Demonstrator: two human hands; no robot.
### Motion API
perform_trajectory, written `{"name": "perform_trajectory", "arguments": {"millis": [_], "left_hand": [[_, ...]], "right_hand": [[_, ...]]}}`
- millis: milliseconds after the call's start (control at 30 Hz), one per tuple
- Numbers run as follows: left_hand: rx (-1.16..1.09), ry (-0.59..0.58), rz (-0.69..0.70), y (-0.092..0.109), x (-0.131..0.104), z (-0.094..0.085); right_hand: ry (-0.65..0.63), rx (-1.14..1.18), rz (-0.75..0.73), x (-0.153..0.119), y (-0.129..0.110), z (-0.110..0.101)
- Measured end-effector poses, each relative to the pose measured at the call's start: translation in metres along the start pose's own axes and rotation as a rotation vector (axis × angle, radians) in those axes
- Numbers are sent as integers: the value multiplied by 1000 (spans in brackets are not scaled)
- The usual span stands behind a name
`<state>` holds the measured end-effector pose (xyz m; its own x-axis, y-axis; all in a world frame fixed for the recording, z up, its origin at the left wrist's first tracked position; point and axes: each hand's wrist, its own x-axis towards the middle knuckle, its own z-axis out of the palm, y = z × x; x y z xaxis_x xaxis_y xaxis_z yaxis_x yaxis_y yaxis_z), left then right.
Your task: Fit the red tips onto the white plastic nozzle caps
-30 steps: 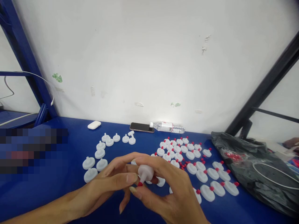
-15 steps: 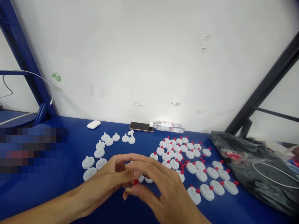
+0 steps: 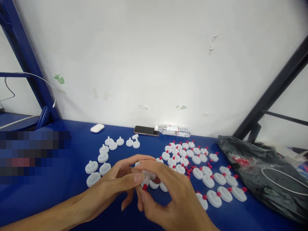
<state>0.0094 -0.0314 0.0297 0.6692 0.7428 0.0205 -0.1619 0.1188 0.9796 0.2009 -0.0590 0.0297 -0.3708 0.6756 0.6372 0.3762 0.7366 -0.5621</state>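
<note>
My left hand [image 3: 120, 181] and my right hand [image 3: 168, 189] meet at the lower middle, both closed around one white disc-shaped piece [image 3: 148, 175]. Its stem points down towards me and ends in a red cap [image 3: 144, 187]. The left thumb lies at the piece's near side, and the right fingers wrap its far edge and the cap. White pieces without caps [image 3: 93, 179] sit to the left. To the right stand many white pieces with red caps [image 3: 213, 198], with loose red caps [image 3: 188, 170] among them. Behind my hands, other white pieces are partly hidden.
On the blue table [image 3: 72, 141], a phone [image 3: 145, 131] and a clear bottle [image 3: 172, 130] lie by the wall, with a white case [image 3: 97, 128] further left. A dark plastic bag [image 3: 252, 179] with a cable and a packet of red pieces [image 3: 243, 161] is at right.
My hands have shifted slightly right and turned the held piece, so its white disc and red-capped stem now show more clearly. The view has moved a little.
</note>
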Motion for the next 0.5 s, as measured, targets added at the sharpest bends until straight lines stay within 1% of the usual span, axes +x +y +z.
{"name": "perform_trajectory", "arguments": {"millis": [67,133,200,300,500], "left_hand": [[-2,-76,13,-1,0,-2],[39,-61,-15,-1,1,-3],[77,-25,-48,-1,1,-4],[101,-43,-44,-1,2,-6],[66,-41,-24,-5,2,-6]], "right_hand": [[50,-30,-1,-2,4,1],[45,-4,20,-5,6,0],[1,42,56,-5,5,-1],[-27,60,52,-4,2,-4],[45,-4,-27,-1,0,-1]]}}
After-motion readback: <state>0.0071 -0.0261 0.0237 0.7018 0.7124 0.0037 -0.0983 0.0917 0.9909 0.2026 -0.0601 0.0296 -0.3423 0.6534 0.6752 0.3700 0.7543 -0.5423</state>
